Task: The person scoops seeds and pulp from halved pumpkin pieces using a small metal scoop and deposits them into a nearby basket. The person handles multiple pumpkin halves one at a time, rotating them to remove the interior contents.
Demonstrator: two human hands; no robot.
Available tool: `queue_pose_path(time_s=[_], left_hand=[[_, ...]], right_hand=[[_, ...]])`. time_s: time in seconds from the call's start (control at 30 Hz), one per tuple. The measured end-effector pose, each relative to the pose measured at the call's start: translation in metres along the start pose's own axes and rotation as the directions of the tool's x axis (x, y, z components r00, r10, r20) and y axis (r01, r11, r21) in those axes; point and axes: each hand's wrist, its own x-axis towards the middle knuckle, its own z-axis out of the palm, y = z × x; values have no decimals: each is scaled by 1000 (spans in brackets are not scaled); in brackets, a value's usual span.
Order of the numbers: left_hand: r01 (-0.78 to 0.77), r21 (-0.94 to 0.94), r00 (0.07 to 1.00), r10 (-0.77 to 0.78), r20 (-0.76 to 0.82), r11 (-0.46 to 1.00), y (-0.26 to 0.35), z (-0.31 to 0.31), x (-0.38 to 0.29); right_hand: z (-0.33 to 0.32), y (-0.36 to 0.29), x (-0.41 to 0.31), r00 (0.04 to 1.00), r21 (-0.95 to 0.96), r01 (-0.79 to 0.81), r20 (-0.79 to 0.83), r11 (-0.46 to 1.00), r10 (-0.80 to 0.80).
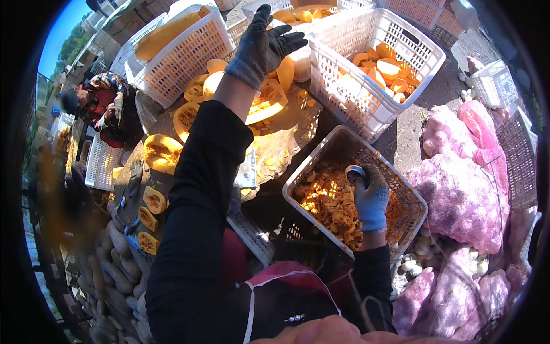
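My left hand [267, 48], in a dark-palmed grey glove, is raised with fingers apart and holds nothing I can see. Below and around it, cut pumpkin pieces [270, 101] lie on a worn work surface [296, 124], their orange flesh and stringy cores showing. My right hand [372, 198], in a blue-grey glove with a stained back, grips a round-ended metal tool [355, 173]; its handle is hidden in the fist. That hand is down inside a dirty white plastic crate [296, 172], just above a heap of pumpkin pulp and seeds [333, 202].
A white crate [343, 92] of peeled pumpkin chunks [386, 71] stands beyond the pulp crate. Another crate [184, 53] holds a long pumpkin piece [167, 36]. Pink mesh sacks [459, 193] line the right. Halved pumpkins [161, 153] lie left, near a co-worker [101, 105].
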Motion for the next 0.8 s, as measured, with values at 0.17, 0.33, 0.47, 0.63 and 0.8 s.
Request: queue_pose_path(time_s=[0.17, 0.33, 0.47, 0.63, 0.8], left_hand=[[128, 712, 992, -98, -83, 690, 7, -123, -55], [406, 720, 781, -195, -593, -563, -40, -246, -161], [509, 631, 712, -126, -691, -586, -62, -270, -169], [522, 722, 801, -32, -598, -455, -66, -256, -194], [457, 878, 853, 348, -388, -141, -9, -234, -264]], right_hand=[[3, 2, -9, 997, 46, -63, 40, 997, 61], [17, -8, -13, 986, 11, -20, 168, 1000, 18], [29, -18, -12, 983, -19, 74, 172, 997, -69], [45, -28, -17, 973, -6, 90, 216, 996, -86], [60, -25, -19, 959, 46, 138, 242, 989, -145]])
